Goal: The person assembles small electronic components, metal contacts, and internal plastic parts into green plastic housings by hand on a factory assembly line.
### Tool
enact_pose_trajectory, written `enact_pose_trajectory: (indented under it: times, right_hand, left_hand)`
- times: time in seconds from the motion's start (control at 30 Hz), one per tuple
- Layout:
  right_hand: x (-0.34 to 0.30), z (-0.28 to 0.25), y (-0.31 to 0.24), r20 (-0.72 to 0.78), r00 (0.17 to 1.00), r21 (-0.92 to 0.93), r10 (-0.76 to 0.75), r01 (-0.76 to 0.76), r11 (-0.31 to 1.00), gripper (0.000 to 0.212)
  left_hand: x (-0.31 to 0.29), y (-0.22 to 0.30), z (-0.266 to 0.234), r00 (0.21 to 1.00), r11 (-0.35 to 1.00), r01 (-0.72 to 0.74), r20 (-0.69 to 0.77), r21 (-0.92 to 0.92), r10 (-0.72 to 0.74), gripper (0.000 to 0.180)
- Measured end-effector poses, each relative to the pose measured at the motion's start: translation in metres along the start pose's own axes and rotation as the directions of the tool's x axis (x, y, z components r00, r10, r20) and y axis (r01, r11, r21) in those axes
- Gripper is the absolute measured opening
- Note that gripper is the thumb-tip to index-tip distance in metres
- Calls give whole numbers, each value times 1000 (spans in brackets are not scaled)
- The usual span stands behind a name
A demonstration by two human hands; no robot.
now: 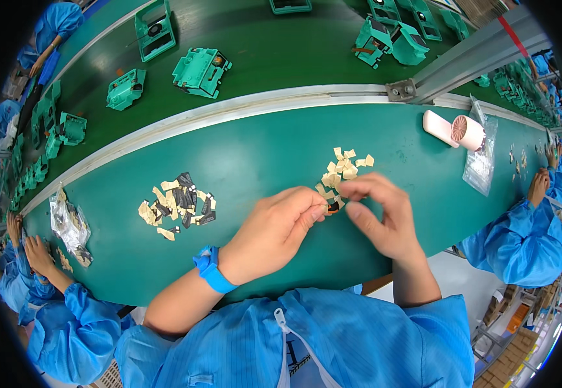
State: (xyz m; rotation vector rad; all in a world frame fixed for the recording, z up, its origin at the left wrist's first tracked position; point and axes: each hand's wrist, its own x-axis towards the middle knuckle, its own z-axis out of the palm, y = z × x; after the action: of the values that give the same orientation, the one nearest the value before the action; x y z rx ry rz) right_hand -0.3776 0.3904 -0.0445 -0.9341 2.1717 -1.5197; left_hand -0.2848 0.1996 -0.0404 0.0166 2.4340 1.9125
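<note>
In the middle of the green table, my left hand (271,226), with a blue band round its wrist, is closed in a pinch. At its fingertips shows a small dark piece with an orange edge (334,207), mostly hidden by the fingers. Just right of it my right hand (384,210) is curved, thumb and forefinger apart, with nothing visible between them. Beyond both hands lies a loose pile of small cream paper-like pieces (342,169), partly covered by the right fingers. Left of my hands is a mixed heap of black and cream flat pieces (178,202).
Past a metal rail (229,107), a green belt carries teal plastic housings (201,71). A pink handheld fan (467,132) lies by a clear plastic bag (481,161) at right. Another plastic bag (69,226) is at left. Co-workers in blue sit on both sides. A metal post (475,55) stands behind the fan.
</note>
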Motion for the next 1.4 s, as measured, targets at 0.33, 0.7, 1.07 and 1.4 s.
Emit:
enact_pose_trajectory:
  times: [0.33, 0.7, 1.07, 1.4]
  right_hand:
    - [-15, 17, 9, 15, 917, 385, 398, -373, 844, 8]
    - [-15, 18, -4, -54, 969, 220, 243, -225, 949, 7]
    - [-21, -1, 6, -168, 955, 96, 243, -230, 968, 9]
    - [-11, -32, 11, -96, 840, -701, -535, 324, 635, 34]
  left_hand:
    - [3, 9, 13, 956, 907, -113, -205, 407, 212, 15]
    - [6, -3, 22, 923, 822, -281, -96, 496, 374, 17]
    - [29, -19, 22, 985, 990, 1, -172, 143, 24, 8]
    - [44, -15, 27, 989, 892, -70, -84, 446, 120, 6]
